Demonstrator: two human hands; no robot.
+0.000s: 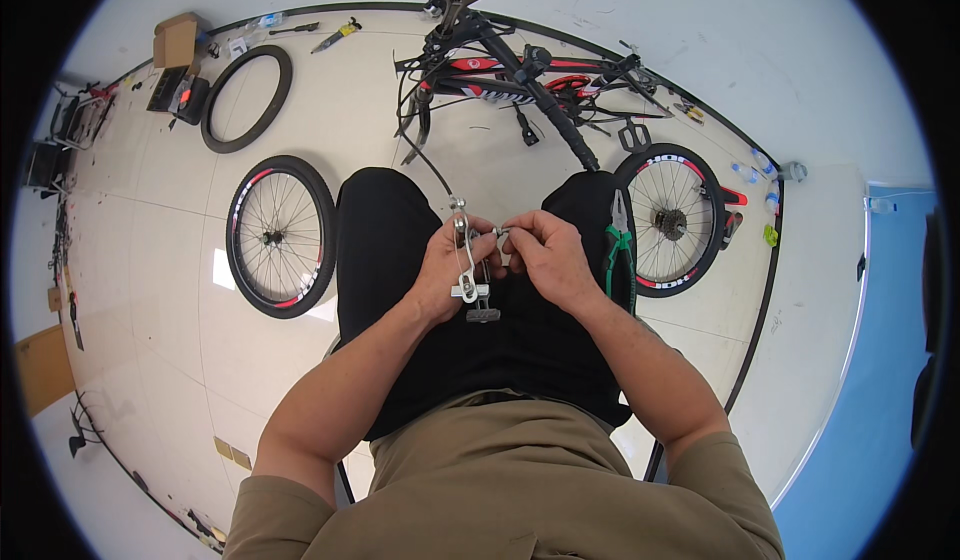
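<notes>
My left hand (450, 275) holds a silver bicycle brake arm (465, 270) with a dark pad (483, 315) at its lower end, over my lap. A black cable (430, 170) runs from the bike down to the brake's top. My right hand (545, 260) is closed in a pinch at a small silver part (501, 231) on the brake's right side. Green-handled pliers (617, 260) lie along my right thigh, beside that hand.
A black-and-red bike frame (535, 65) lies ahead, an adjustable wrench (455, 0) at its top. Wheels (281, 167) (670, 285) flank my knees. A loose tyre (215, 120), cardboard box (175, 40), bottles (745, 173) and tools (690, 112) lie along the walls.
</notes>
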